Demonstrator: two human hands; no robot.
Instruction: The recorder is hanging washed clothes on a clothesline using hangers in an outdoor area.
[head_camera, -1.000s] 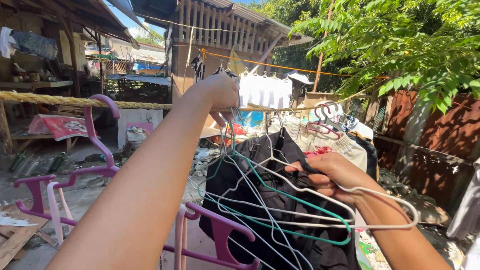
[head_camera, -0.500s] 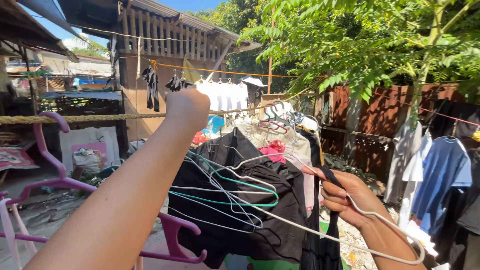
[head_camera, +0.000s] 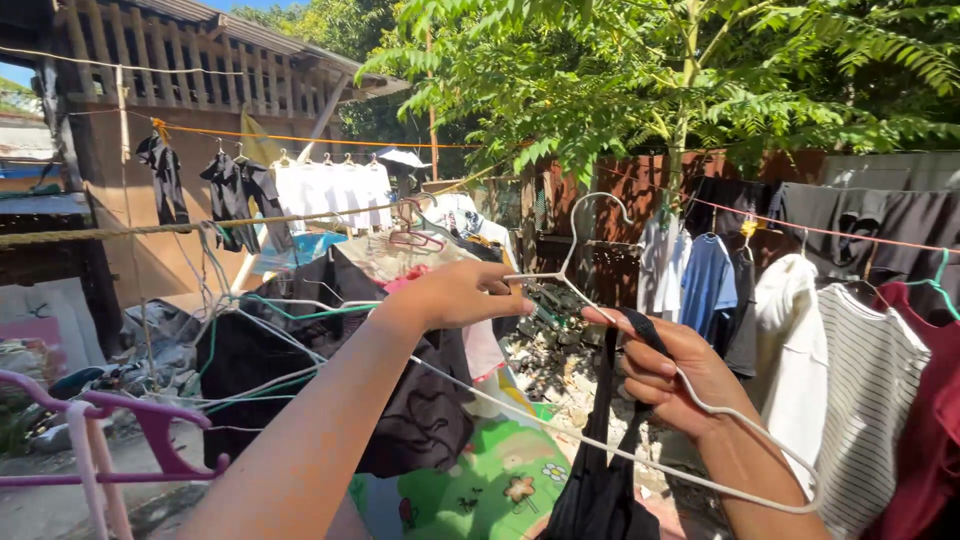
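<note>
A sunlit backyard with bare ground and rubble, closed in by a rusty metal fence under a leafy tree; a wooden shed stands at the left. A thick rope line crosses from the left, and thinner lines run along the fence. In the middle, the right hand is closed around the shoulder of a white wire hanger, with a black strap garment pinched under the thumb and hanging straight down. The left hand grips the same hanger near its neck, just below the hook, which points up. Behind the left arm, a black garment hangs among spare white and green wire hangers. Pink plastic hangers sit at the lower left. White shirts and dark clothes hang by the shed. To the right hang a blue shirt, a white top, a striped shirt and a red garment, close beside the right wrist. A green patterned cloth lies below.
</note>
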